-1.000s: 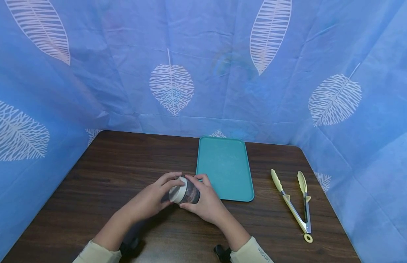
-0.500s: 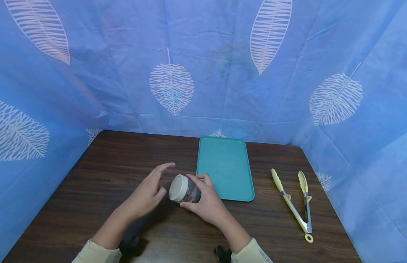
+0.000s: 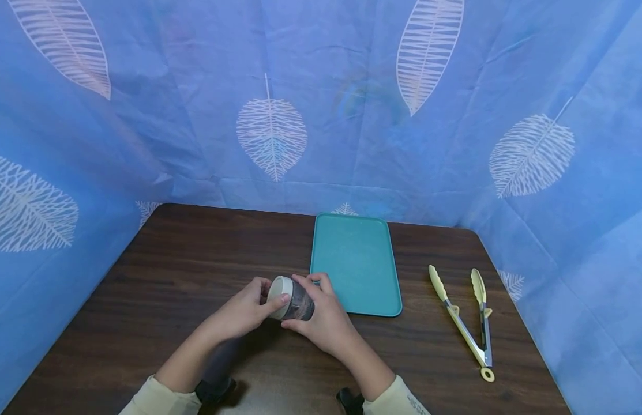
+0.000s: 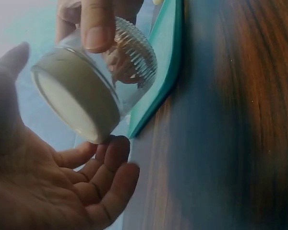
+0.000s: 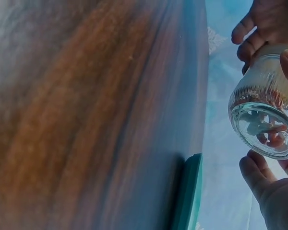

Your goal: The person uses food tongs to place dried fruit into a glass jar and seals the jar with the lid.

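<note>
A ribbed clear glass jar [image 3: 302, 304] with a cream lid [image 3: 280, 294] is tilted above the table, its lid facing left. My right hand [image 3: 326, 323] grips the glass body, thumb and fingers on opposite sides. My left hand [image 3: 243, 311] is cupped around the lid. In the left wrist view, its loosely bent fingertips [image 4: 116, 146] are at the lid's rim [image 4: 69, 93], while the thumb stands apart from it. The right wrist view shows the jar's round base [image 5: 264, 129] with the left fingers beyond it. No contents can be made out clearly through the glass.
A teal tray [image 3: 354, 265] lies flat behind the right hand. Tongs [image 3: 468, 334] with cream tips lie spread on the right of the dark wooden table [image 3: 222, 230]. A blue leaf-patterned cloth [image 3: 352, 115] hangs around the back and sides.
The left hand was over the lid, then drew back to the left with fingers spread, and is now back around the lid. The right hand keeps the jar nearly still.
</note>
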The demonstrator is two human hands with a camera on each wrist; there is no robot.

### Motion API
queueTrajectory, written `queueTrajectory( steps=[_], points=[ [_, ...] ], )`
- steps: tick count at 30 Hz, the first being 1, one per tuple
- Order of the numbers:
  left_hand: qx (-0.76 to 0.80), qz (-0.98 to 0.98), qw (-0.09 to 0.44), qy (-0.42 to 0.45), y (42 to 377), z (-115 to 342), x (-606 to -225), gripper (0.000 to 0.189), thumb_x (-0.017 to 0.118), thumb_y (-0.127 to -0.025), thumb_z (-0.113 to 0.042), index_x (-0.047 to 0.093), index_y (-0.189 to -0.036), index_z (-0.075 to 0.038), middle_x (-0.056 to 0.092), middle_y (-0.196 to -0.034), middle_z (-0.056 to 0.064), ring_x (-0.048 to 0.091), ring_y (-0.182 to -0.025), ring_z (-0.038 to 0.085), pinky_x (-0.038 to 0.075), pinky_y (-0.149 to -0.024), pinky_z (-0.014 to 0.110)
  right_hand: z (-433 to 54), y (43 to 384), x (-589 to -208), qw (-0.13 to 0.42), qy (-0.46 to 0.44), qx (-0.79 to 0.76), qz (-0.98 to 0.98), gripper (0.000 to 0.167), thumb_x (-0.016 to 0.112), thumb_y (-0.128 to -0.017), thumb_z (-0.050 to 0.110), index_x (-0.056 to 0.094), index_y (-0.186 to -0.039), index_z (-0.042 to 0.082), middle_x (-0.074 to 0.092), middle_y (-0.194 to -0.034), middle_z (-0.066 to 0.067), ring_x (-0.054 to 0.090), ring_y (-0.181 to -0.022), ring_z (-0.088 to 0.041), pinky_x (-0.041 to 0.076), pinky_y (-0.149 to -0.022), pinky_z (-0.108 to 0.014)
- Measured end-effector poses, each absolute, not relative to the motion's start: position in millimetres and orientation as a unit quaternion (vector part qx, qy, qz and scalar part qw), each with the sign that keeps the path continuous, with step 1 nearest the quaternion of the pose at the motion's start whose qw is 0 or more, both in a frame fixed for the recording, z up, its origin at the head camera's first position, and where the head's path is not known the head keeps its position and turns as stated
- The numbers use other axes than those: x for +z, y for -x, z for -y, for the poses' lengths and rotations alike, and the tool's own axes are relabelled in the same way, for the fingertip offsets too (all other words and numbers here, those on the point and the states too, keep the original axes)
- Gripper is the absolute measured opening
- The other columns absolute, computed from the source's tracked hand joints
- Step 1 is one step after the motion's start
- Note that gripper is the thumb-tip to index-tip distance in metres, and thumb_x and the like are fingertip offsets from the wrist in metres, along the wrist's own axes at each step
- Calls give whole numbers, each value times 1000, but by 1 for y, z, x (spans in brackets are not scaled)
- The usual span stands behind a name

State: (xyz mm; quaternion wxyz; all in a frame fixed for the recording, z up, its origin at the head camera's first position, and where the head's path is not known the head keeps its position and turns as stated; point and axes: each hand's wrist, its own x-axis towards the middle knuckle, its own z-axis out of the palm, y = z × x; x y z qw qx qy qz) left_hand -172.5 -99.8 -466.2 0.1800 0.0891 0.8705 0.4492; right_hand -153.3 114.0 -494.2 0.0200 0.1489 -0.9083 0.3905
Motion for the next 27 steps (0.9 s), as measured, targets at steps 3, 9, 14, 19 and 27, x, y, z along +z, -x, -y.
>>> queueTrajectory(
  steps=[3, 9, 14, 19, 27],
  points=[
    [442, -874, 177, -95, 173, 100, -467, 68, 71, -103, -54, 54, -139, 2, 68, -124, 15, 68, -102, 19, 57, -78, 36, -114, 154, -492, 19, -150, 386, 910, 91, 101, -79, 33, 57, -157, 21, 47, -149, -8, 61, -129, -30, 58, -106, -51],
    [443, -872, 155, -140, 174, 106, -472, 65, 80, -99, -45, 54, -142, -4, 65, -130, 14, 69, -108, 20, 57, -78, 34, -115, 153, -491, 9, -148, 384, 912, 92, 101, -78, 33, 56, -158, 19, 46, -149, -9, 60, -128, -30, 58, -103, -51],
    [429, -876, 115, -188, 177, 112, -477, 75, 88, -92, -43, 54, -149, -9, 63, -138, 13, 68, -115, 24, 60, -86, 42, -118, 153, -489, 0, -152, 388, 909, 92, 100, -79, 36, 56, -158, 20, 47, -148, -8, 60, -130, -31, 58, -105, -52],
    [403, -878, 81, -245, 181, 116, -481, 86, 98, -82, -39, 54, -152, -16, 64, -141, 6, 68, -121, 26, 62, -96, 52, -125, 155, -487, -10, -169, 389, 905, 91, 100, -79, 37, 58, -158, 19, 48, -146, -7, 61, -132, -33, 56, -107, -53],
    [293, -884, 10, -363, 179, 114, -480, 91, 99, -79, -13, 51, -155, -24, 55, -158, 3, 65, -138, 28, 62, -102, 48, -134, 157, -490, -48, -170, 404, 897, 90, 98, -81, 39, 57, -158, 18, 48, -150, -4, 61, -134, -32, 56, -105, -53]
  ],
)
